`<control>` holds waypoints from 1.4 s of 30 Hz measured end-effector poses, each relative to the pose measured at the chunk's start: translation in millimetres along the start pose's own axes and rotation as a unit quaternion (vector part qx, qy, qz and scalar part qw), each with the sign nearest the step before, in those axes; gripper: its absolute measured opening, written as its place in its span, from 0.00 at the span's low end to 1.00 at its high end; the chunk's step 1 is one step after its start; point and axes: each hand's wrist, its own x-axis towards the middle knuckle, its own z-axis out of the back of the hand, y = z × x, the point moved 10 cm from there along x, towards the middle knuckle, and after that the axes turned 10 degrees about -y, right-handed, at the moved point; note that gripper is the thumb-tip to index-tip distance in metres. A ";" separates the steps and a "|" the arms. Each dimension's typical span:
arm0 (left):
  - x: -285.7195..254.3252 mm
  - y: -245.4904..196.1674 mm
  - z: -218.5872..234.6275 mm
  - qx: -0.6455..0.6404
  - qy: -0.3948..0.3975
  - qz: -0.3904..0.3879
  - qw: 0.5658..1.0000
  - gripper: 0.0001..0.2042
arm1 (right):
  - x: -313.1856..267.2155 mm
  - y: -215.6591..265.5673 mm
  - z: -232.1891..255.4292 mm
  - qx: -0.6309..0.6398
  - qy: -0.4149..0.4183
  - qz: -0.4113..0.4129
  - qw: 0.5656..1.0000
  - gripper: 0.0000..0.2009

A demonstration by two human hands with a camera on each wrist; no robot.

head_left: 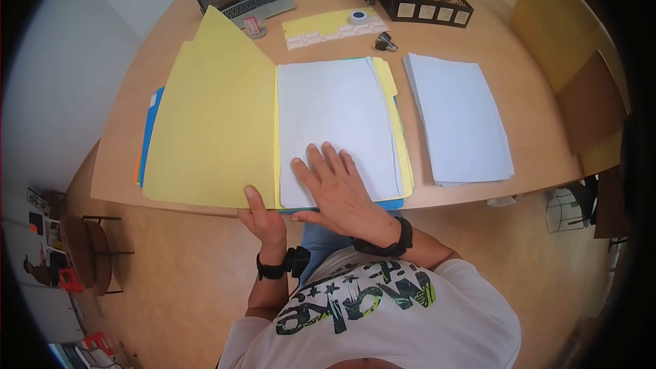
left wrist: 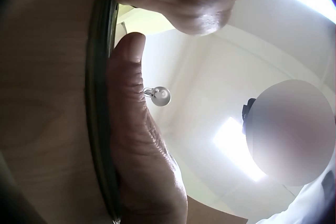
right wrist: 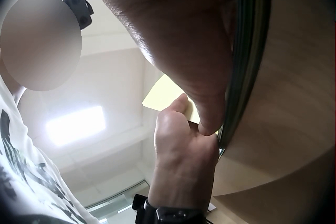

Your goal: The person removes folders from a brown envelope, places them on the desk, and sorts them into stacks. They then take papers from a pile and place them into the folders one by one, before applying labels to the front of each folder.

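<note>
A yellow folder lies open at the table's front edge, its cover turned to the left and a stack of white paper on its right side. My left hand holds the cover's lower edge near the fold, thumb on top, other fingers mostly hidden; the right wrist view also shows this hand at the yellow sheet. Flat on the paper's lower part rests my right hand, fingers spread, thumb by the front edge. Blue and green folder edges show beneath.
Another white paper stack lies to the right. Behind are a laptop, a label sheet with a tape roll, a small dark object and a black organizer. A brown board stands at right.
</note>
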 end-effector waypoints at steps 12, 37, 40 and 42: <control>-3.2 -7.4 -8.3 0.099 0.043 -0.075 0.991 0.18 | -2.2 3.4 11.1 0.019 0.011 0.018 1.000 0.42; -56.3 -15.4 -88.5 0.482 0.336 -0.372 0.718 0.23 | 102.6 -324.3 113.9 -0.050 0.007 -0.167 0.985 0.25; -55.1 -17.4 -88.5 0.475 0.326 -0.364 0.732 0.23 | 119.7 -358.1 89.9 -0.105 -0.006 -0.227 0.968 0.26; -53.9 -16.7 -86.6 0.472 0.322 -0.356 0.740 0.22 | 127.5 -368.4 68.4 -0.075 -0.016 -0.220 0.972 0.26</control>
